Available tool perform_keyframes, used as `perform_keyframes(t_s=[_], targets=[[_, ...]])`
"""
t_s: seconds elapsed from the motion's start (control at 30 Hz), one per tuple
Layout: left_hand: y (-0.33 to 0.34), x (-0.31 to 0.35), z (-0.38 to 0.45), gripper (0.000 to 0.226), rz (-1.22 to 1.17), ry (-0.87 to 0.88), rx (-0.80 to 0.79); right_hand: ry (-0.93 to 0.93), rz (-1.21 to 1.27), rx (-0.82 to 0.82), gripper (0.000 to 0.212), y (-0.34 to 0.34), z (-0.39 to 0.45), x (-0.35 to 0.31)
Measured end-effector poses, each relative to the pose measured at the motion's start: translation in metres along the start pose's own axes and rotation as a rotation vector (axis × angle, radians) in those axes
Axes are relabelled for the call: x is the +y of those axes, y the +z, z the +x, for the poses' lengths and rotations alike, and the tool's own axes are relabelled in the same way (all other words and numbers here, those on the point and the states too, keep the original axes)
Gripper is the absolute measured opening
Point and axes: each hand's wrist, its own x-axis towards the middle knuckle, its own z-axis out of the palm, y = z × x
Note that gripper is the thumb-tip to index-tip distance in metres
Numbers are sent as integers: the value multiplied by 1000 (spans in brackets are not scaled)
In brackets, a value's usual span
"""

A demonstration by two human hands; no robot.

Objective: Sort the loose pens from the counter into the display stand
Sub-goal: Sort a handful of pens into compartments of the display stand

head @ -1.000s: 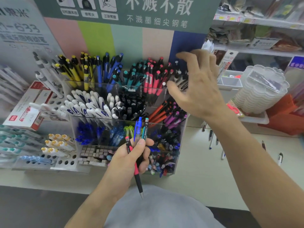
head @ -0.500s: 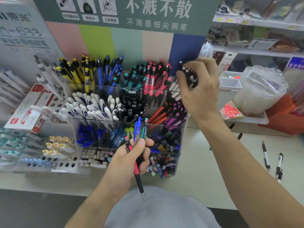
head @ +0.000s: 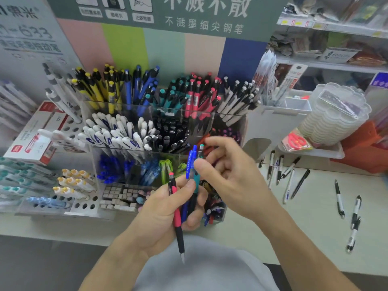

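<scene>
Gripping three pens [head: 190,185] at centre, the left hand [head: 168,211] holds them before the stand [head: 163,127]; the right hand [head: 228,175] pinches the blue pen's [head: 191,162] top. Loose pens [head: 294,177] lie at three o'clock, on the counter [head: 304,223].

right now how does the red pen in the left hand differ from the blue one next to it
The red pen sits lower in the left hand, its black grip and metal tip sticking out below the palm; the blue pen rides higher, its lower end hidden behind the fingers. The red pen's top is free, while the right hand has its thumb at the blue pen. Both stand roughly upright in the same grip.
</scene>
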Motion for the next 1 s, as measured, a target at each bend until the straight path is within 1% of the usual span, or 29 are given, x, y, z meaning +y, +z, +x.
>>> perform_keyframes(t_s=[0.07,0.13,0.2,0.3,0.37,0.43,0.53,0.6,0.63,0.7,0.77,0.8,0.83,0.93,1.0], targets=[[1,0,-2,24,16,-23,-42,20,52,-8,20,0,-1,7],[-1,-1,-2,29,61,-35,-31,35,187,-1,17,-1,-2,12],[-3,0,-3,27,142,-34,53,81,338,40,17,-6,-1,15],[-10,1,-4,29,209,10,209,104,457,169,18,-13,3,10],[-17,3,-5,36,195,40,279,54,466,272,26,-16,5,3],[-23,7,-7,45,126,72,284,-20,448,362,28,-16,10,-3],[-30,16,-15,53,-57,108,216,-144,449,470,24,-12,18,-13],[-34,22,-21,56,-127,127,159,-267,459,549,25,-9,26,-22],[-34,24,-23,53,-144,129,152,-361,438,581,26,-7,32,-27],[-32,28,-26,37,-158,121,177,-572,336,620,27,-4,51,-37],[-27,30,-26,19,-124,129,227,-701,215,623,26,1,76,-43],[-25,30,-26,17,-92,150,245,-719,162,617,25,5,87,-46],[-24,30,-26,19,-60,175,255,-715,108,601,23,8,98,-48],[-26,31,-28,30,2,215,278,-664,-112,474,19,17,119,-50],[-28,32,-29,36,49,222,297,-671,-280,414,17,23,123,-50]])
